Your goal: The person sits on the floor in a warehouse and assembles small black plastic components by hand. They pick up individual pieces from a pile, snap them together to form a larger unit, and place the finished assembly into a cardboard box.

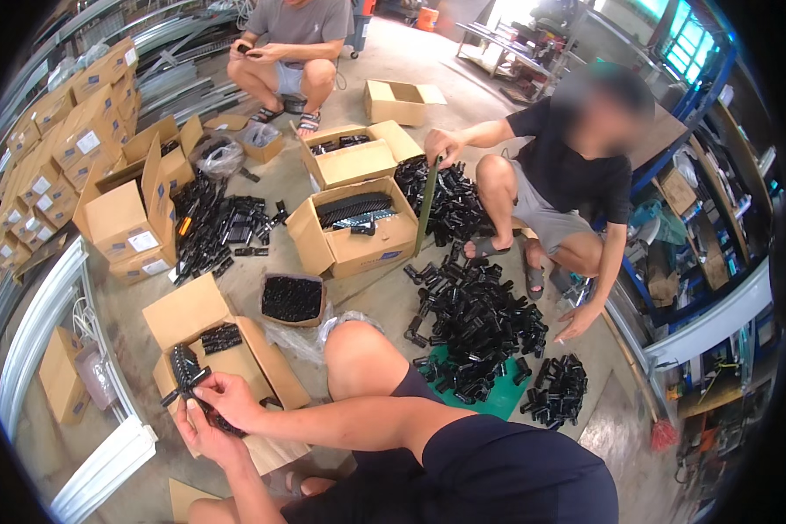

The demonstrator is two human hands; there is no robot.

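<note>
Over an open cardboard box at lower left, my right hand pinches a small black plastic part. My left hand is closed on the same part from below, its fingertips partly hidden. The exact kind of part is too small to tell. Just beyond my fingers, a row of ridged black pieces stands along the box's left side. More black pieces lie inside the box near its far end.
A small box of black pieces stands beyond my box. Loose black parts are heaped on the floor and a green sheet. A crouching co-worker at right holds a green strip; another person sits at the back.
</note>
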